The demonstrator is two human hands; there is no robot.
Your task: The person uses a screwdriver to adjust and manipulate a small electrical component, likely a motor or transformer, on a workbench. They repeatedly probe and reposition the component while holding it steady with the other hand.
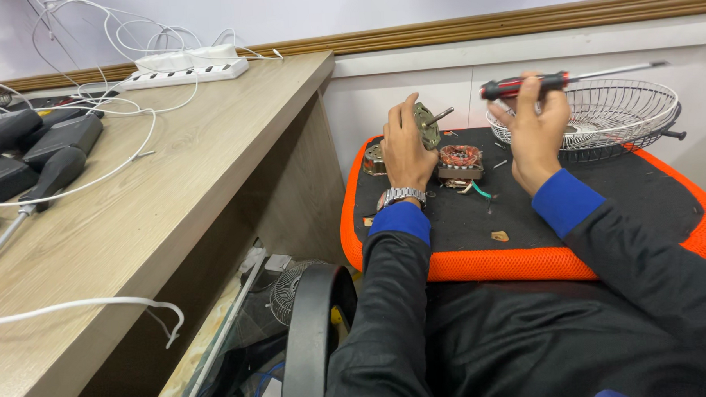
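My left hand (406, 146) grips a round metal motor housing (427, 125) with a short shaft sticking out to the right, held above a black seat with an orange rim (512, 265). A silver wristwatch (401, 196) sits on that wrist. My right hand (537, 129) holds a red and black screwdriver (552, 81) level, its shaft pointing right. Between the hands, on the seat, lies a copper-wound motor stator (460, 160). A second metal motor part (373, 160) lies just left of my left hand.
A white wire fan guard (608, 113) rests at the seat's back right. Small screws and scraps dot the seat. A wooden desk (173, 189) on the left carries white cables, a power strip (186, 69), black tools and a screwdriver. Another fan guard (284, 291) lies on the floor.
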